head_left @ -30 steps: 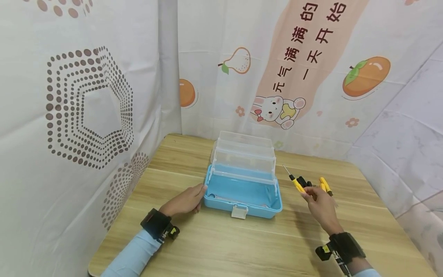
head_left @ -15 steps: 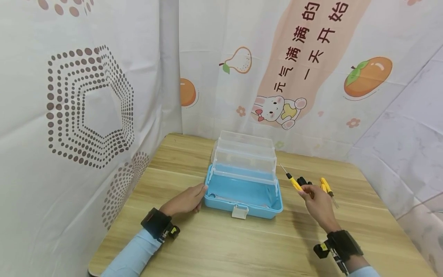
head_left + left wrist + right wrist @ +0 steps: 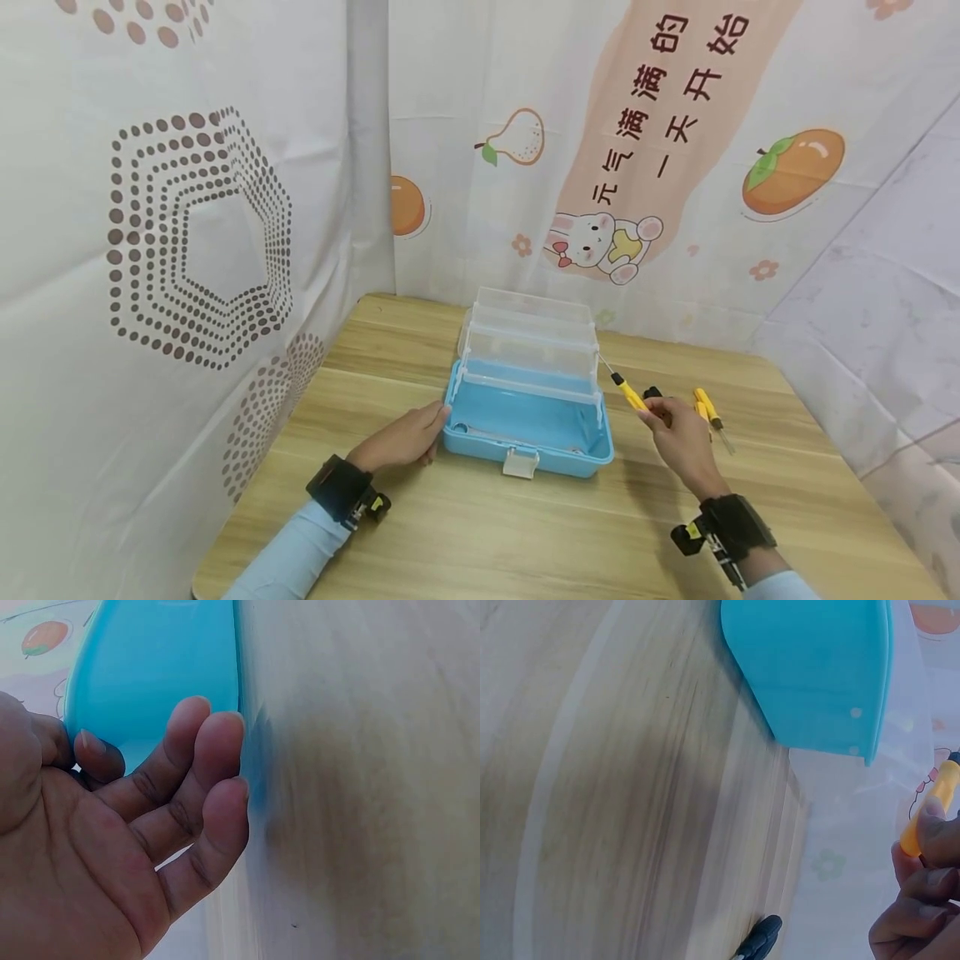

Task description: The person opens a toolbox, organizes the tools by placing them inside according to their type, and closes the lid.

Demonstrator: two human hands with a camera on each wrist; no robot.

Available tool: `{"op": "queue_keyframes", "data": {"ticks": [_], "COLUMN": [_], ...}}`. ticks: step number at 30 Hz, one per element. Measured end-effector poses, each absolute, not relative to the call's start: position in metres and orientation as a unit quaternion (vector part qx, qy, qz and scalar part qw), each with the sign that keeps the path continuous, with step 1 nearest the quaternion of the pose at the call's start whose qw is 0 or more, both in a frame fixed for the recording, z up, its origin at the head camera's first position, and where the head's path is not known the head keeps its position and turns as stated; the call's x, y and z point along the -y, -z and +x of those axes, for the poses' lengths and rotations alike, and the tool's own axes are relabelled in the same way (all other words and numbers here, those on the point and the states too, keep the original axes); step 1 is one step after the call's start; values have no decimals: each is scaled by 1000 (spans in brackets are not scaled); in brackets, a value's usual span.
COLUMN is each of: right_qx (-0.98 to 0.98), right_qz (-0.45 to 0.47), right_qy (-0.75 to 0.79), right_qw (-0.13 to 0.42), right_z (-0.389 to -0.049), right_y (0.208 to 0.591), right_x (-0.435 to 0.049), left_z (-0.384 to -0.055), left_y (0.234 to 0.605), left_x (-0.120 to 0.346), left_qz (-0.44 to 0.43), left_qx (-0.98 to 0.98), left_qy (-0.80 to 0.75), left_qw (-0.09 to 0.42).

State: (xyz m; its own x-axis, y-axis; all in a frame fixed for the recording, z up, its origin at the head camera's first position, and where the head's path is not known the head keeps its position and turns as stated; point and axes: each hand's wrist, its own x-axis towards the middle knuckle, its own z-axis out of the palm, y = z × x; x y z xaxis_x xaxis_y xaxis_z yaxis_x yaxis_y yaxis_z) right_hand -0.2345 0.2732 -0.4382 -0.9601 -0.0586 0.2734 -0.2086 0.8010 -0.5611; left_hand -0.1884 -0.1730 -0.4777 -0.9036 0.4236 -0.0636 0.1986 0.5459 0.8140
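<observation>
A light blue toolbox (image 3: pixel 480 453) stands with its lid up, and its clear tiered trays (image 3: pixel 528 346) are raised at the back. Inside along the front lies a metal wrench (image 3: pixel 495 434). My left hand (image 3: pixel 405 435) holds the toolbox's left end, thumb and a finger at the rim; in the left wrist view its other fingers (image 3: pixel 220 746) lie loosely bent at the blue wall (image 3: pixel 165 660). To the right of the box, my right hand (image 3: pixel 684 442) pinches the yellow handle of a screwdriver (image 3: pixel 634 398), whose thin shaft points up and left toward the trays.
Beyond the right hand lie yellow-handled screwdrivers (image 3: pixel 707 406) on the wooden table (image 3: pixel 510 533). A black-handled tool (image 3: pixel 759 939) lies near them, partly hidden in the head view. Printed curtains (image 3: pixel 450 250) hang behind and at both sides.
My right hand has moved left with the screwdriver, bringing its tip to the right edge of the trays in the head view. My left hand stays at the toolbox's end.
</observation>
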Motion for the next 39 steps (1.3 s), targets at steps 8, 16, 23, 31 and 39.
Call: {"op": "queue_keyframes", "data": {"ticks": [8, 16, 23, 31, 39], "right_qx": [942, 943, 944, 943, 944], "right_qz": [73, 74, 79, 96, 103], "right_qy": [-304, -299, -296, -287, -276], "right_qw": [125, 123, 119, 137, 147], "right_z": [-236, -237, -236, -239, -243], "right_y": [441, 441, 436, 436, 435], "right_x": [-272, -270, -265, -259, -252], "left_z": [-189, -189, -188, -190, -191], "left_y": [478, 477, 477, 479, 482], "left_x": [172, 173, 173, 173, 173], "left_qz": [179, 178, 176, 175, 174], "left_qx": [-870, -870, -870, -868, -869], "left_qy": [-441, -441, -443, -446, -446], "left_qw": [128, 127, 129, 132, 127]}}
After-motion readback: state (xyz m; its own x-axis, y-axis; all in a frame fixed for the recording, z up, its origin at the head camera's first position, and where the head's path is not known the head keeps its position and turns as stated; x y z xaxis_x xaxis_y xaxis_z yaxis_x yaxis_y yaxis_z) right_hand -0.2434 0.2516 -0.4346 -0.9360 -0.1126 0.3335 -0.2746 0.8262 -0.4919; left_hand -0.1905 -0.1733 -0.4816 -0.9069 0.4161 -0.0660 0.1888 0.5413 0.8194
